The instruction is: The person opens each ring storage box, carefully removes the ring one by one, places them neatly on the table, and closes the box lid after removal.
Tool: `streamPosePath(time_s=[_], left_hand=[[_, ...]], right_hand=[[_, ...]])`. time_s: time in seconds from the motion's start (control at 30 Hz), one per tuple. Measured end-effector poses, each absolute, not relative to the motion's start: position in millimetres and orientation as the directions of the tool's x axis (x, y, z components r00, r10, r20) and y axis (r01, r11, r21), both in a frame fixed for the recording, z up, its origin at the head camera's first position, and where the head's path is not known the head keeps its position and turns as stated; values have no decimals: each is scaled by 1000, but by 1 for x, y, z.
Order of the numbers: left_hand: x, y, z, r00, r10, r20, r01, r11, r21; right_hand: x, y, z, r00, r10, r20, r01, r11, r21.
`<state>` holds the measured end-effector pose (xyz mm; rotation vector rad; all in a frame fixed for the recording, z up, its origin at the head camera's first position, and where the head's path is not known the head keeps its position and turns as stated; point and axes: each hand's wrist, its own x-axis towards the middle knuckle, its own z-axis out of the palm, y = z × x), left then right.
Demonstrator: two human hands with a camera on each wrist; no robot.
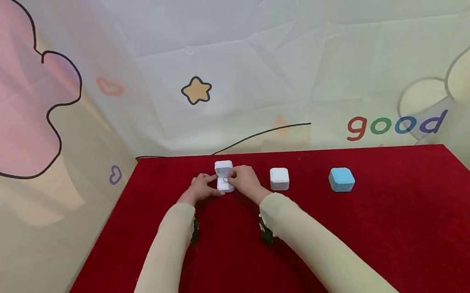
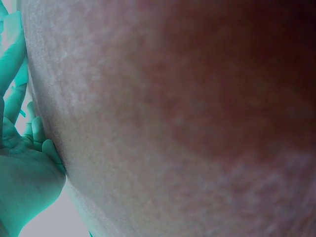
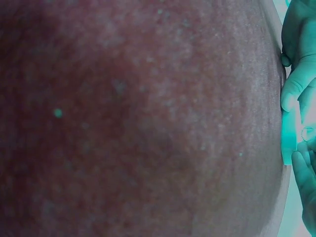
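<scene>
A small white ring box (image 1: 225, 186) stands on the red cloth with its lid raised. My left hand (image 1: 203, 187) holds the box at its left side, thumb at the front corner and fingers farther back. In the right wrist view the left thumb (image 3: 290, 98) presses the box's front end. My right hand (image 1: 247, 181) reaches in from the right, its fingertips pinching a ring (image 1: 225, 179) at the cushion. That ring (image 3: 307, 133) also shows as a loop beside the right fingers. The left wrist view shows the left hand (image 2: 29, 173) at its edge; the cloth fills the rest.
To the right of my right hand stands a closed white box (image 1: 279, 179). Farther right is a closed light blue box (image 1: 341, 179). Red cloth (image 1: 411, 224) covers the table, and a printed fabric backdrop (image 1: 247, 85) rises behind its far edge.
</scene>
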<state>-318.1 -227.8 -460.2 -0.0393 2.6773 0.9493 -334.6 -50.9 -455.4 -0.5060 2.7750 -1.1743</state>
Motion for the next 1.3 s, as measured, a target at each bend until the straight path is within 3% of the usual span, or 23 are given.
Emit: streamPosePath(time_s=[1.3], left_hand=[[-319, -229, -462, -954, 76, -289, -120, 789, 603]], right_hand=[[-325, -42, -453, -976, -218, -29, -76, 458, -886]])
